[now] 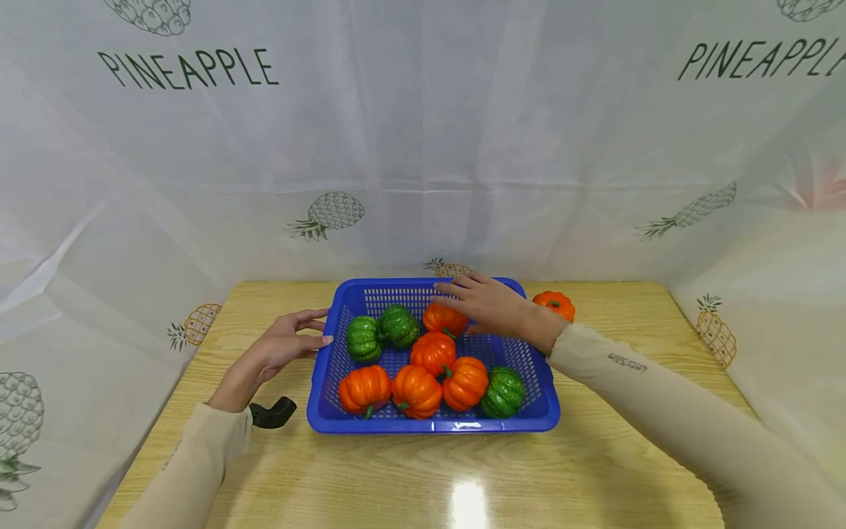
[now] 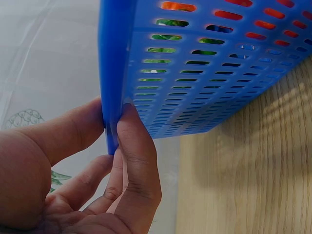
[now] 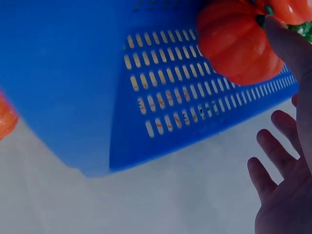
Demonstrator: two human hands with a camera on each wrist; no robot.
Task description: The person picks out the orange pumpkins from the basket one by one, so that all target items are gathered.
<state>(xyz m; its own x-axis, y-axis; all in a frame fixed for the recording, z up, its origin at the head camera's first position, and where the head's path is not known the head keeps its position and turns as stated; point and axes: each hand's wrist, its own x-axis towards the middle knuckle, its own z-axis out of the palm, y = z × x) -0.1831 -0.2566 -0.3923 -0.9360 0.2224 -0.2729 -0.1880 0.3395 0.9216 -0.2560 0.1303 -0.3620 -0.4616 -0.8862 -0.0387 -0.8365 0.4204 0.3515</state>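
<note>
A blue plastic basket (image 1: 432,426) with slotted walls sits on the table, holding several small orange pumpkins (image 1: 416,391) and green ones (image 1: 364,339). My left hand (image 1: 291,345) pinches the basket's left rim; the left wrist view shows the thumb on one side and fingers on the other. Over the back right part of the basket, my right hand (image 1: 485,303) reaches with fingers spread. Its thumb (image 3: 287,46) overlaps an orange pumpkin (image 3: 239,44) near the stem; whether they touch I cannot tell. The other fingers extend past the rim.
Another orange pumpkin (image 1: 555,304) lies on the wooden table (image 1: 370,477), right of the basket. A black curved object (image 1: 274,414) lies by the left wrist. White sheeting (image 1: 423,132) with pineapple prints hangs behind and at both sides.
</note>
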